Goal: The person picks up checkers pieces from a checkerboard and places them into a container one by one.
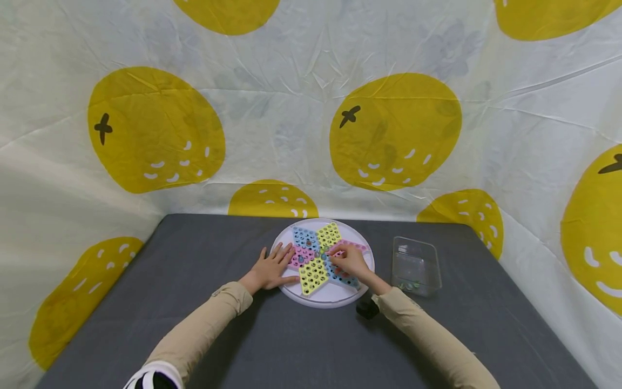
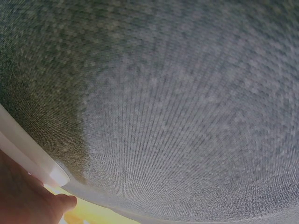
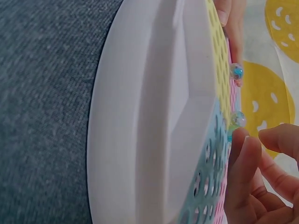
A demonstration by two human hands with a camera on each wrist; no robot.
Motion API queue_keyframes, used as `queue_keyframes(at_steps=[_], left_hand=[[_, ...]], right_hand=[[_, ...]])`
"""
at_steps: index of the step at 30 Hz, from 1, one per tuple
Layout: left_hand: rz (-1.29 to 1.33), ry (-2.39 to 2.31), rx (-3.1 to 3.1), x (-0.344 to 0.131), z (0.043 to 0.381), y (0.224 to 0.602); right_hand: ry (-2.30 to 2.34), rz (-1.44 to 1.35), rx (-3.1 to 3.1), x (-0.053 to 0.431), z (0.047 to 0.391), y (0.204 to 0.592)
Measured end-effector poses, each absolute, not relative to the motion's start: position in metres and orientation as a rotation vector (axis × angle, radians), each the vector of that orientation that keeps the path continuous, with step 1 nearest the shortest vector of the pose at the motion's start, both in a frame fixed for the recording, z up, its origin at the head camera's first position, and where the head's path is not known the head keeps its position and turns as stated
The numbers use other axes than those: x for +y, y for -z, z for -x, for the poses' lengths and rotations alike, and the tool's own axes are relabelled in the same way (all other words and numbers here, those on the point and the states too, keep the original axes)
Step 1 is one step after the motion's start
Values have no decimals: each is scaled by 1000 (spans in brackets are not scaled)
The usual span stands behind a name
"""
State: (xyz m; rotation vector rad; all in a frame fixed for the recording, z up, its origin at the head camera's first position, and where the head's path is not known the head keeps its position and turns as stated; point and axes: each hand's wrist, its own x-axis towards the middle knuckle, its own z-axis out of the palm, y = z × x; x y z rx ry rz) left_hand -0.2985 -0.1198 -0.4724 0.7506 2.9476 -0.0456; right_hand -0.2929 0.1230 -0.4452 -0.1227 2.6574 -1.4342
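Observation:
A round white Chinese checkers board (image 1: 288, 289) with a pink, yellow and blue star full of holes lies on the dark table. My left hand (image 1: 270, 268) rests on its left edge, fingers spread and straight. Over the centre and right of the star is my right hand (image 1: 351, 262), its thumb and fingertips close together but slightly apart in the right wrist view, where no marble shows between them. A clear marble (image 3: 238, 119) sits just beyond those fingertips; another marble (image 3: 236, 71) with blue inside stands near the left hand. Several small marbles dot the star in the head view.
A clear rectangular container (image 1: 416, 262) with some greenish marbles (image 1: 409, 284) at its near end stands right of the board. A small black object (image 1: 367, 309) lies by the right sleeve. Behind the table (image 1: 204, 243) hangs a white cloth (image 1: 277, 124) printed with yellow fruit.

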Motion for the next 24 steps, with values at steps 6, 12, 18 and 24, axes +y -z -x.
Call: queue_keyframes(at_steps=[6, 12, 18, 24], left_hand=[[-746, 47, 2944, -119, 297, 472], [-753, 40, 2946, -120, 298, 473], [-753, 38, 2950, -120, 298, 472], [-751, 39, 2951, -120, 298, 471]], right_hand=[[1428, 88, 2659, 118, 295, 449], [1400, 112, 2680, 115, 295, 449], [1382, 102, 2665, 114, 299, 450], [1325, 57, 2693, 110, 301, 448]])
